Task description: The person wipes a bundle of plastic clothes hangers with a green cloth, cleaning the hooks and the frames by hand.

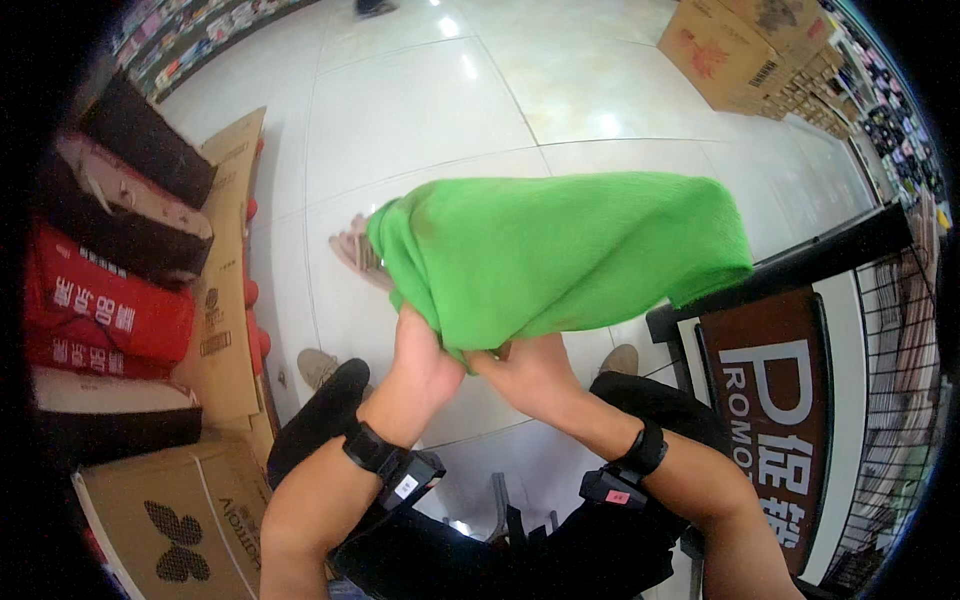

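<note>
A bright green cloth [555,247] with a brownish stain near its left end is draped over something mostly hidden. At its left end a pinkish-beige thing [360,251], perhaps a sandal, sticks out with a shiny part beside it. My left hand [431,356] reaches under the lower left edge of the cloth, its fingers covered. The thumb and finger of my right hand [525,371] pinch the cloth's lower edge just to the right. Both wrists wear black straps with small black boxes.
Cardboard boxes [172,517], a flat cardboard sheet [225,300] and red packages [112,300] stand at left. A promotion sign [772,420] and black wire rack [892,375] are at right. More cartons [727,60] sit upper right on the tiled floor [405,97]; someone's foot [375,9] shows at the top.
</note>
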### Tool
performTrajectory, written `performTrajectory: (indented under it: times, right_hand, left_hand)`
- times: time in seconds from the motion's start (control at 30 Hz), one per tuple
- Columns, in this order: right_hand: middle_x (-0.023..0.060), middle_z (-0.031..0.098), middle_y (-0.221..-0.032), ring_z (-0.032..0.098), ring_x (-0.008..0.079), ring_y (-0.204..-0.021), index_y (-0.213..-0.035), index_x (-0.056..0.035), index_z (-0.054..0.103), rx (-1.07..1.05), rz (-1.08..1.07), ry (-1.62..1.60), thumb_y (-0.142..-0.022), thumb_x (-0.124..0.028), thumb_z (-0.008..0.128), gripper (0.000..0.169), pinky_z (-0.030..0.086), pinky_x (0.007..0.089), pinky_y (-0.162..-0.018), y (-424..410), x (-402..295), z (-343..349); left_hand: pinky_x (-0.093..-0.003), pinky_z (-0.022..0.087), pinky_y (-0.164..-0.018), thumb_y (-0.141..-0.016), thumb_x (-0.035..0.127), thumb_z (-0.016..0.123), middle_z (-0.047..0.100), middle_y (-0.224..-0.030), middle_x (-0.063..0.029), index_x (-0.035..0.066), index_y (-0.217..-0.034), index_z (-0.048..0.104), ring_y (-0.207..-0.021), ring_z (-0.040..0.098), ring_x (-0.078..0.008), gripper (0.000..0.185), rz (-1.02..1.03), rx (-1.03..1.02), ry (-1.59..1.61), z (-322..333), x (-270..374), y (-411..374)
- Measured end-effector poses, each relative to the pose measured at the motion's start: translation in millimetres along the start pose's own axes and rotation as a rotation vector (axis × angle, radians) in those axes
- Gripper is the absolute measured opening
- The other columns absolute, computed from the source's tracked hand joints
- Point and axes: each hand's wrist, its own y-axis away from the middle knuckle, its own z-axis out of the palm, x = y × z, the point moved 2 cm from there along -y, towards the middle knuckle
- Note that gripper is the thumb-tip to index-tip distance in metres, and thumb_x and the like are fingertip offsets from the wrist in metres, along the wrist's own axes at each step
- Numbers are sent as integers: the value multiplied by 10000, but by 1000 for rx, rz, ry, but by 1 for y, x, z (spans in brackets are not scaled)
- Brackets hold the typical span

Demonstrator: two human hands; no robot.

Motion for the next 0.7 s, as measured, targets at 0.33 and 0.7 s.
performTrajectory:
  times: [0.33, 0.7]
  right_hand:
    - [28, 634, -787, 555, 72, -628, -1012, 31, 616, -213, 324, -264, -837, -122, 720, 254, 422, 237, -534, 5, -17, -6]
    - [122, 703, -814, 646, 195, -709, -930, 22, 687, -298, 403, -247, -757, -360, 776, 429, 511, 334, -674, -14, -7, -26]
  left_hand:
    - [-457, 441, -1012, -983, 393, 379, 628, -1190, -131, 49, -1196, 576, -1108, 593, -294, 450, 317, -97, 146, 4, 104, -13]
    - [-451, 516, -868, -995, 295, 454, 581, -956, -106, 40, -1033, 518, -917, 609, -279, 265, 340, 335, 91, -46, 134, -37]
